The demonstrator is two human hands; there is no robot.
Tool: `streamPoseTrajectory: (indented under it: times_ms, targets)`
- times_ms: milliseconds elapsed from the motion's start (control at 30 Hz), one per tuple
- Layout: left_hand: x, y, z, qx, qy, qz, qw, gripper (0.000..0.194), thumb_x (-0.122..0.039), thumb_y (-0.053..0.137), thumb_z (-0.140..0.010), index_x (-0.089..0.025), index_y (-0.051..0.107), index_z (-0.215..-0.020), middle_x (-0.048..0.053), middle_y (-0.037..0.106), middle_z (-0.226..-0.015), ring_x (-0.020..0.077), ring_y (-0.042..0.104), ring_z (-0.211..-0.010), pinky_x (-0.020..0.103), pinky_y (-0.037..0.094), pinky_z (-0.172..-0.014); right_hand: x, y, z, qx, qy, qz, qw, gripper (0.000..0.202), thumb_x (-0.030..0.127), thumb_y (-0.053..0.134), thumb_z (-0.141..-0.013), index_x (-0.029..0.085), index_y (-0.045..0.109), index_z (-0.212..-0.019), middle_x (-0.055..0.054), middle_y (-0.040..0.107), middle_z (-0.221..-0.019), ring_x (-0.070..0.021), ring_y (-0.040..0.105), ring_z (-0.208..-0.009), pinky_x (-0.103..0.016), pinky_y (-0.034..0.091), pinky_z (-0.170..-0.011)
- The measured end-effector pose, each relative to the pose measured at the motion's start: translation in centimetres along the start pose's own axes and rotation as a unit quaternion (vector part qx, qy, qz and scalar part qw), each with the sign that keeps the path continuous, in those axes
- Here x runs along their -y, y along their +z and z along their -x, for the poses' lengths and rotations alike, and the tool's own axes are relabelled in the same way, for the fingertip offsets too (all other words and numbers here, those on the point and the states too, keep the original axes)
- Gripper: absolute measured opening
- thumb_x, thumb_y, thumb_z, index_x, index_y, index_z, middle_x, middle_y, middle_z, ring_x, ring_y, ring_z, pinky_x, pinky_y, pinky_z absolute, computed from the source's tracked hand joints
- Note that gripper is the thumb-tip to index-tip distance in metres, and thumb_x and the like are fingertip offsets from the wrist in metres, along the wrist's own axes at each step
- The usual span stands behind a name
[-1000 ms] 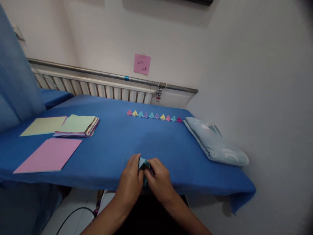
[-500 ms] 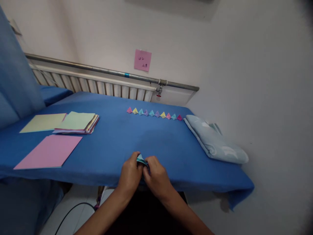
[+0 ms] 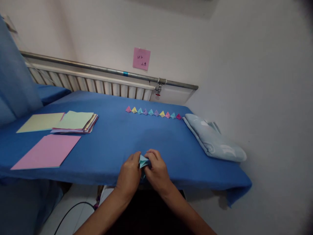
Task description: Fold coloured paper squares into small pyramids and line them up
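A small folded piece of light teal paper (image 3: pixel 143 161) is held between both hands near the front edge of the blue-covered table (image 3: pixel 112 140). My left hand (image 3: pixel 129 173) pinches its left side, and my right hand (image 3: pixel 157 169) grips its right side with curled fingers. Parts of the paper are hidden by the fingers. Farther back, a row of several small folded paper pieces (image 3: pixel 156 113) in pink, yellow, teal and purple stretches across the table.
Stacked coloured sheets (image 3: pixel 75 120), yellow sheets (image 3: pixel 40 122) and large pink sheets (image 3: pixel 47 150) lie at the left. A folded light-blue blanket (image 3: pixel 215 138) rests at the right. Behind are a radiator (image 3: pixel 93 85) and pipe (image 3: pixel 97 67).
The teal paper shows more of its folded faces between the fingers. My right hand's fingers have shifted slightly up and over it. The whole view has moved a little.
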State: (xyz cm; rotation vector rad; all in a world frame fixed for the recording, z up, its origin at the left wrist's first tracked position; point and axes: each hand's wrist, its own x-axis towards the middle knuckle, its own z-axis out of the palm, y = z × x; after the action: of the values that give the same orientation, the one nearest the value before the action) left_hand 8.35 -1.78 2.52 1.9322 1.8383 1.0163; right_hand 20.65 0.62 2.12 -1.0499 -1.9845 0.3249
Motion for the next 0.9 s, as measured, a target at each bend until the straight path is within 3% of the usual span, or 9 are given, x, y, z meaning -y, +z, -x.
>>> streamPoseTrajectory:
  times_ms: [167,333,433,667,900]
  targets:
    - [0.19,-0.01,0.01,0.001,0.005,-0.008,1.0,0.041,0.004,0.042,-0.076,-0.013,0.058,-0.111,0.011,0.069,-0.098,0.0232,0.063,-0.098,0.038,0.048,-0.086,-0.06,-0.13,-0.18,0.007,0.024,-0.022,0.999,0.018,0.004,0.046,-0.068,0.021,0.051,-0.074,-0.003,0.056,-0.079,-0.0172,0.054,-0.077,-0.028,0.046,-0.072]
    - [0.53,0.06,0.02,0.013,0.007,0.002,1.0,0.036,0.0,0.045,-0.077,-0.015,0.06,-0.106,0.01,0.069,-0.097,0.023,0.063,-0.096,0.038,0.048,-0.087,-0.1,-0.4,-0.17,0.033,0.003,-0.023,0.999,0.029,0.004,0.046,-0.067,0.02,0.056,-0.089,-0.003,0.059,-0.085,-0.0172,0.055,-0.08,-0.027,0.045,-0.073]
    - [0.62,0.0,0.03,-0.003,0.011,0.016,1.0,0.037,0.0,0.045,-0.077,-0.015,0.06,-0.106,0.009,0.07,-0.097,0.0219,0.064,-0.093,0.038,0.048,-0.086,-0.17,-0.49,-0.11,0.048,0.008,-0.026,0.998,0.022,0.005,0.045,-0.073,0.02,0.058,-0.084,-0.003,0.061,-0.079,-0.0165,0.056,-0.076,-0.026,0.044,-0.071]
    - [0.53,-0.4,-0.3,-0.014,0.002,0.065,0.998,0.033,-0.003,0.044,-0.075,-0.018,0.063,-0.098,0.007,0.07,-0.095,0.0201,0.065,-0.088,0.036,0.05,-0.082,-0.59,-0.27,0.13,0.021,0.087,-0.084,0.992,0.013,0.011,0.051,-0.075,0.02,0.06,-0.079,0.001,0.063,-0.074,-0.0141,0.058,-0.07,-0.023,0.044,-0.065]
    - [0.41,-0.72,-0.15,-0.044,0.007,0.14,0.989,0.028,-0.007,0.046,-0.074,-0.021,0.063,-0.09,0.003,0.068,-0.089,0.0175,0.063,-0.082,0.032,0.049,-0.078,-0.76,-0.27,0.35,-0.002,0.069,-0.12,0.99,0.021,0.012,0.05,-0.077,0.021,0.061,-0.092,-0.001,0.067,-0.084,-0.015,0.062,-0.076,-0.026,0.048,-0.07]
